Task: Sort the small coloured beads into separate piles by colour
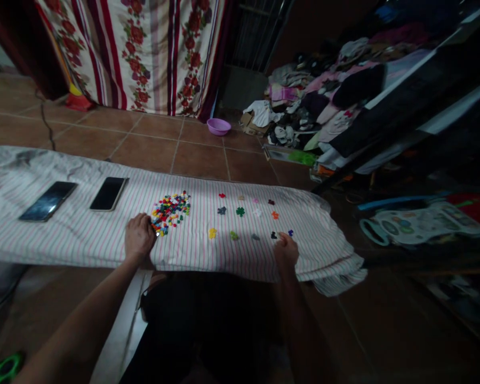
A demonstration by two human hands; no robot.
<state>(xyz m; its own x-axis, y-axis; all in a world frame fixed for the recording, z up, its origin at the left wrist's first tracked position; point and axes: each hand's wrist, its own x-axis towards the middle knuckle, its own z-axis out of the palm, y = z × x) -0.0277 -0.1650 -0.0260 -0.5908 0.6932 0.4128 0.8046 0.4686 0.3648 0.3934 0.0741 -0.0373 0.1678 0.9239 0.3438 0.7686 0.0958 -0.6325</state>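
While the head view looks down on a striped cloth (64, 234) spread over the surface, the left hand (139, 234) rests just left of centre, its fingers curled loosely and touching the lower left edge of a heap of small coloured pieces (170, 209); whether a piece sits in its grip I cannot tell. The right hand (286, 249) lies right of centre at the cloth's near edge, fingers pinched narrow just beside a dark piece (273, 234) and a blue piece (290, 232), though a held piece cannot be made out. Between the hands, single pieces lie apart in loose rows, among them a yellow one (212, 233) and a green one (240, 212). Two phones (109, 193) lie face up at the left of the cloth. A purple bowl (218, 126) stands on the tiled floor above, with piled clothes (304, 101) at upper right.
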